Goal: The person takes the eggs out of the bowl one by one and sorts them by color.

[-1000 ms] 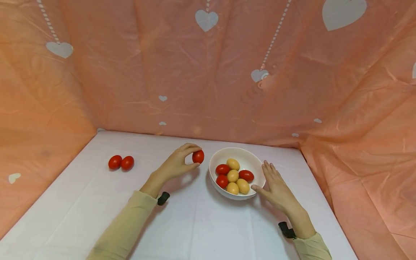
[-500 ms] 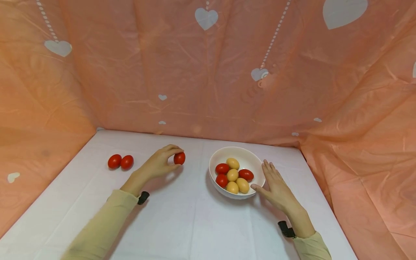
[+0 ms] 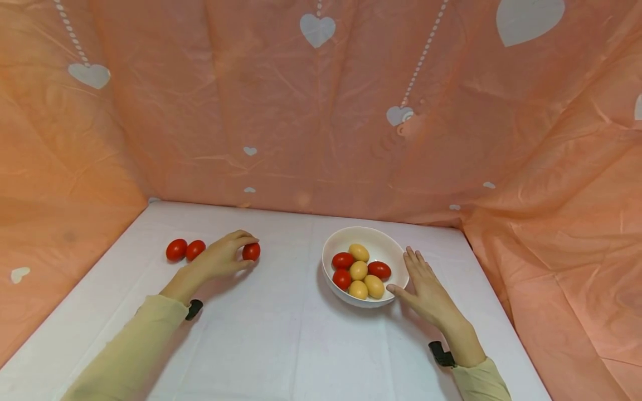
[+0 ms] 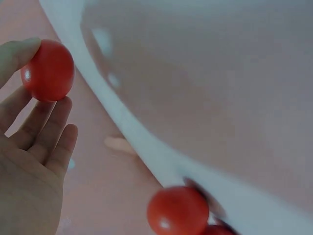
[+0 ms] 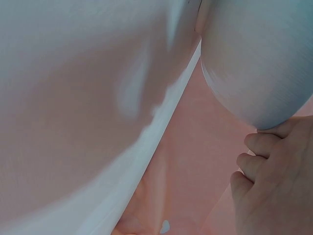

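My left hand (image 3: 220, 259) pinches a smooth red egg (image 3: 251, 252) between thumb and fingertips, left of the bowl. In the left wrist view that same egg (image 4: 49, 71) is clearly seen at the fingertips. Two more red eggs (image 3: 176, 250) lie side by side on the cloth behind my left wrist. A white bowl (image 3: 383, 245) stands to the right, holding several red and pale yellow eggs. My right hand (image 3: 428, 289) rests against the bowl's right side, fingers extended and thumb by the rim. In the right wrist view its fingers touch the bowl's outer wall (image 5: 259, 63).
A white cloth (image 3: 281, 334) covers the table. Peach curtains (image 3: 321, 128) with white hearts rise along the back and both sides. Dark wrist cameras (image 3: 442, 354) sit on both wrists.
My left hand has moved left, away from the bowl and towards the two loose eggs, carrying the red egg. The right hand and the bowl have stayed in place.
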`<state>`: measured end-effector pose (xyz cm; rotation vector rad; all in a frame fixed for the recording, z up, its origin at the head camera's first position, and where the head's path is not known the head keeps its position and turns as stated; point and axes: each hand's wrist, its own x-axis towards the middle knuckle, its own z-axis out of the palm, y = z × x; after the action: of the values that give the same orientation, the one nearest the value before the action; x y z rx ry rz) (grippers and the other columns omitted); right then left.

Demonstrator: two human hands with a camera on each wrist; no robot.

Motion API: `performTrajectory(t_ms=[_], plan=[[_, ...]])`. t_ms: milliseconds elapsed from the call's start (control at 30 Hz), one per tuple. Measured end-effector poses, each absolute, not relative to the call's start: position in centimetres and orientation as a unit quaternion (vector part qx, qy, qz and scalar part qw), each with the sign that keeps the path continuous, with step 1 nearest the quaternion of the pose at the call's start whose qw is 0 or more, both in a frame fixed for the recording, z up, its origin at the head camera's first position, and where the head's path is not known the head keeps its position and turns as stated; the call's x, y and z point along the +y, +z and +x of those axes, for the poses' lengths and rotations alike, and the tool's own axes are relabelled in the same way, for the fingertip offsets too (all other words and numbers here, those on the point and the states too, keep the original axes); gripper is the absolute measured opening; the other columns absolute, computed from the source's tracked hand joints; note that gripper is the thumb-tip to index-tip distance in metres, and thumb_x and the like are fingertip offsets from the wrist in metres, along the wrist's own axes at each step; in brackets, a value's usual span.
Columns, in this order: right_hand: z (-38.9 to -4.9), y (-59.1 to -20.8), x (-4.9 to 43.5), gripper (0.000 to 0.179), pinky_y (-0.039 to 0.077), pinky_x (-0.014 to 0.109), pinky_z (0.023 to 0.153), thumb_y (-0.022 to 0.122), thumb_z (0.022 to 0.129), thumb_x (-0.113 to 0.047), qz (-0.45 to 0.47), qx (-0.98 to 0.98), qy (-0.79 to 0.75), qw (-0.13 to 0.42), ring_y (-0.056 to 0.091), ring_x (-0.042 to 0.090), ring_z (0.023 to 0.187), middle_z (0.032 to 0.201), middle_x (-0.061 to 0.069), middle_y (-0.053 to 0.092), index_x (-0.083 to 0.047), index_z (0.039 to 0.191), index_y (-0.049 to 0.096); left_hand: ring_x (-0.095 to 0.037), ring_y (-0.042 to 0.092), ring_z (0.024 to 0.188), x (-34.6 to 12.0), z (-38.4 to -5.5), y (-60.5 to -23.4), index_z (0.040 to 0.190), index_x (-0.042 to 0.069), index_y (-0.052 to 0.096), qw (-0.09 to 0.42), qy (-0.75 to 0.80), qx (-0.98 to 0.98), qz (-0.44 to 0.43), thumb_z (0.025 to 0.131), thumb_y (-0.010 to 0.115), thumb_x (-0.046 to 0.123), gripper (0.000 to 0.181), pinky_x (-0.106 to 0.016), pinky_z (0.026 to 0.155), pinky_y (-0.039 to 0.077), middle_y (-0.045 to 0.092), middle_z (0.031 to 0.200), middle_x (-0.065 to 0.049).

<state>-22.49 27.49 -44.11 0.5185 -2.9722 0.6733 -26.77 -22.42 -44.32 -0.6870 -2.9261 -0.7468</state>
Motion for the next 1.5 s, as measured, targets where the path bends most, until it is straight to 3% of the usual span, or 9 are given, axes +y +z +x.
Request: performTrajectory(t_ms=[400, 700, 1500], plan=[[-22.4, -44.1, 27.4, 0.102, 0.012, 0.061, 0.125, 0.065, 0.097, -0.057, 0.171, -0.96, 0.218, 0.026, 0.008, 0.044, 0.158, 0.171, 0.024, 0.015, 0.007, 0.162, 0.02, -0.043, 0.054, 0.129, -25.6, -26.3, -44.1, 0.136, -0.003, 0.063, 0.015, -0.197, -0.958, -0.206, 0.09, 0.079, 0.017, 0.053, -0.062, 0.107, 0.047, 0.059, 0.138, -0.021], [-22.5, -44.0, 27.3, 0.102, 0.012, 0.062, 0.125, 0.065, 0.096, -0.058, 0.166, -0.962, 0.217, 0.023, 0.008, 0.044, 0.158, 0.171, 0.024, 0.015, 0.006, 0.162, 0.021, -0.047, 0.057, 0.124, -27.5, -26.3, -44.3, 0.13, -0.003, 0.067, 0.04, -0.166, -0.96, -0.221, 0.086, 0.082, 0.014, 0.05, -0.064, 0.104, 0.047, 0.062, 0.133, -0.025], [-22.5, -43.9, 27.3, 0.102, 0.012, 0.062, 0.125, 0.065, 0.096, -0.058, 0.163, -0.961, 0.222, 0.02, 0.008, 0.044, 0.158, 0.171, 0.023, 0.014, 0.005, 0.162, 0.02, -0.049, 0.059, 0.119, -29.6, -25.5, -43.8, 0.128, -0.005, 0.067, 0.052, -0.163, -0.963, -0.21, 0.085, 0.083, 0.015, 0.05, -0.065, 0.099, 0.049, 0.063, 0.13, -0.028]])
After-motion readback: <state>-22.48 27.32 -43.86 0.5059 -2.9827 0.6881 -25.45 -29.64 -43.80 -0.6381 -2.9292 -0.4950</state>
